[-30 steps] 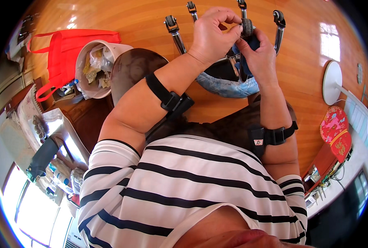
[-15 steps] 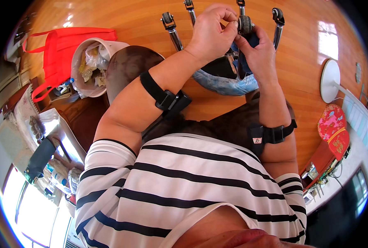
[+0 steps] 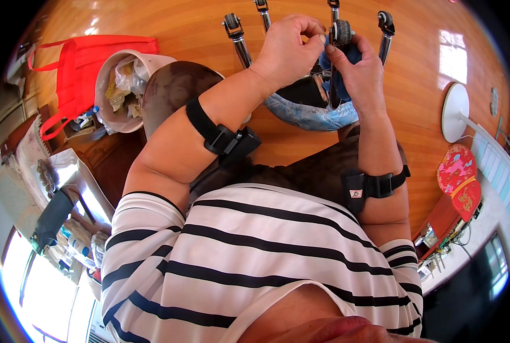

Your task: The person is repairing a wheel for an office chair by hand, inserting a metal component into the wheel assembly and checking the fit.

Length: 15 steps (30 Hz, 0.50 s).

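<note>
An overturned chair or stool with shiny metal legs shows several casters pointing up, and a light-blue covered rim point(image 3: 315, 119) lies below them. My right hand point(image 3: 360, 74) is closed around the base of one dark caster wheel point(image 3: 342, 32), thumb and forefinger at its two sides. A dark blue cloth point(image 3: 353, 55) shows between its fingers. Just left of that wheel, my left hand point(image 3: 289, 50) makes a pinch with thumb and forefinger. Whatever sits between those fingertips is too small to make out. Another caster point(image 3: 232, 23) stands to the left, one more point(image 3: 386, 20) to the right.
Left of my arm stand a waste bin point(image 3: 102, 94) with plastic and paper in it and a red bag point(image 3: 74, 74). A round white stand base point(image 3: 456, 112) and a red decorated fan-shaped item point(image 3: 458, 171) are at the right. The floor is wood.
My left hand has drawn slightly left, away from the caster wheel, with its fingers still pinched. The right hand stays at the wheel, and more blue cloth shows.
</note>
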Each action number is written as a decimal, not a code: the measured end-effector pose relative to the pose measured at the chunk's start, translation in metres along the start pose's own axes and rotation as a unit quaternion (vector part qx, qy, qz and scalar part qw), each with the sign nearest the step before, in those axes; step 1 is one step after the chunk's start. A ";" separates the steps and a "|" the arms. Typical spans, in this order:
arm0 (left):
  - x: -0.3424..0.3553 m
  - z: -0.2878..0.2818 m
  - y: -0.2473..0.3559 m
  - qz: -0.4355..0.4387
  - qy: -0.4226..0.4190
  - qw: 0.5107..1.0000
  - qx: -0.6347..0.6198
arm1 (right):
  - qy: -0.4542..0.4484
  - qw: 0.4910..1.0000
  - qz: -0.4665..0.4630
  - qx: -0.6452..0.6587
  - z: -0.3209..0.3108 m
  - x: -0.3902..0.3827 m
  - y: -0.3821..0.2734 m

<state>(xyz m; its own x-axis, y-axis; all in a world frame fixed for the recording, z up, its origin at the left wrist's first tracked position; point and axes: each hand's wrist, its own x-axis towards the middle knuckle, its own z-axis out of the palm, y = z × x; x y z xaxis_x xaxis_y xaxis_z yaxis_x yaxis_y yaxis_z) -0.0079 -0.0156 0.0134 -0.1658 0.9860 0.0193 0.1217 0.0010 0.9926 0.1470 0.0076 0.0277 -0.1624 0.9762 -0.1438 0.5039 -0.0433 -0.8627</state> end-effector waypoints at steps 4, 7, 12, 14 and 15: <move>-0.001 0.003 -0.007 0.014 -0.013 1.000 0.003 | -0.005 0.999 0.019 0.033 0.000 0.000 0.000; -0.003 0.004 -0.005 -0.013 -0.033 0.999 -0.013 | -0.004 1.000 0.012 0.023 0.000 0.001 0.003; -0.003 0.004 -0.005 -0.011 -0.036 0.999 0.013 | -0.022 0.984 0.038 0.175 -0.001 0.002 0.007; -0.003 0.004 -0.006 -0.013 -0.028 0.999 0.009 | -0.031 0.967 0.052 0.249 -0.002 0.000 -0.001; -0.003 0.004 -0.005 -0.013 -0.030 0.999 0.009 | -0.025 0.972 0.044 0.229 -0.001 0.000 0.000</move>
<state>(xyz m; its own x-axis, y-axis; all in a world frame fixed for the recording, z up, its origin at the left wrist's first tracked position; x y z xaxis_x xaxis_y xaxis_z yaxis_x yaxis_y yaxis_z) -0.0046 -0.0176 0.0076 -0.1099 0.9938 -0.0151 0.1363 0.0301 0.9902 0.1482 0.0083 0.0282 -0.1822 0.9532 -0.2411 0.0888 -0.2283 -0.9695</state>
